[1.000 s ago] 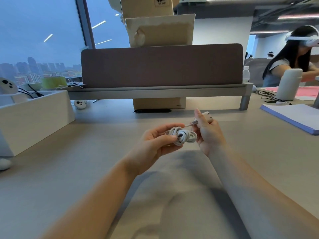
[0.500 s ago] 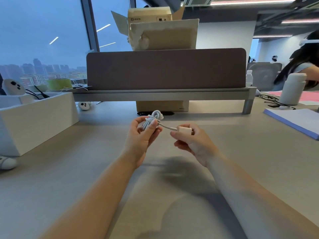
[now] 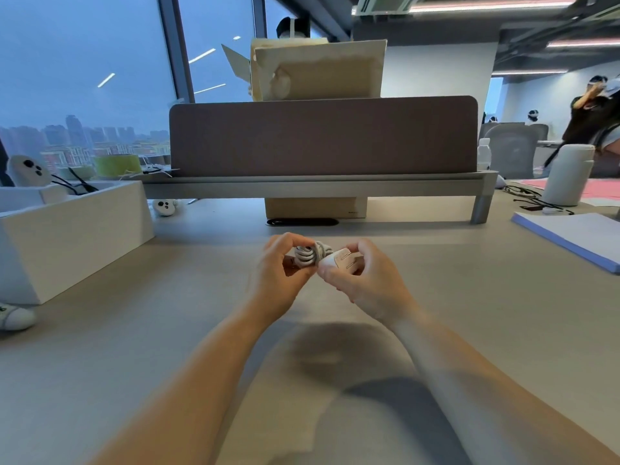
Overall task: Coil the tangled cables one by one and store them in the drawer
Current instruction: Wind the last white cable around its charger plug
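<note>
Both hands are raised above the middle of the desk [image 3: 469, 297], toward its far edge. The left hand [image 3: 280, 273] curls around a small bundle of white cable [image 3: 310, 255], thumb and fingers pinching the coils together. The right hand [image 3: 364, 280] grips the cable's white plug [image 3: 337, 261] between thumb and bent fingers, pressed right against the bundle. A white box [image 3: 70, 236] sits at the desk's left edge.
</note>
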A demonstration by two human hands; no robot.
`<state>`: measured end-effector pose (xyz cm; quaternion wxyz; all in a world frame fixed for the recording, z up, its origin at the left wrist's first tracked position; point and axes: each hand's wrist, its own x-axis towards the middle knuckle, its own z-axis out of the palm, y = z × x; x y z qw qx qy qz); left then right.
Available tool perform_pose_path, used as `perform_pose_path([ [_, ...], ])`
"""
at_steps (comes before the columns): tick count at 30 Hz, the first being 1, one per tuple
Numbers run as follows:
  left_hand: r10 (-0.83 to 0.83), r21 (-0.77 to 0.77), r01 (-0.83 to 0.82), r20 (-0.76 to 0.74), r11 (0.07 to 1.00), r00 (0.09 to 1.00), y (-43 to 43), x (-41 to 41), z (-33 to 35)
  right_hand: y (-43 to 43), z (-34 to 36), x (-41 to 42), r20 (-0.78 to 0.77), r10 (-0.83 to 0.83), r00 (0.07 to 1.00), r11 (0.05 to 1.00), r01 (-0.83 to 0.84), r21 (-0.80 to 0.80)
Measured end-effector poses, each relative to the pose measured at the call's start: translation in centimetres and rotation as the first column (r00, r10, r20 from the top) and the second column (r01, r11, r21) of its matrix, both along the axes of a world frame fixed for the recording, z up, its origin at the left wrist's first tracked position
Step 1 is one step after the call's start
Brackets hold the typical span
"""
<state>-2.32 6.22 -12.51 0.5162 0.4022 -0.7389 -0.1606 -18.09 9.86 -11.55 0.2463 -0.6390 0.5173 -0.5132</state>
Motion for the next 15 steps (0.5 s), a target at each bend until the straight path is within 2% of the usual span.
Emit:
perform_pose_path([
  [4,-0.04,0.001,0.04,0.025,0.999,0.999,0.1,-0.2,-0.1,0.1,-0.1,-0.2,-0.001,-0.022,1.0,0.99,0.022,-0.139],
  [7,-0.09,0.038,0.092,-0.039,0.995,0.995,0.0,-0.3,-0.2,-0.2,0.1,-0.5,0.045,-0.039,0.998,0.977,0.048,-0.208],
  [10,-0.089,0.089,0.094,-0.054,0.992,0.995,0.3,-0.7,-0.2,-0.6,0.3,-0.7,0.126,-0.05,0.991,0.99,0.067,-0.127],
  [15,-0.022,0.039,0.024,-0.043,0.999,0.999,0.7,-1.0,-0.2,-0.5,0.2,-0.5,0.387,0.079,0.919,0.987,-0.126,0.099],
])
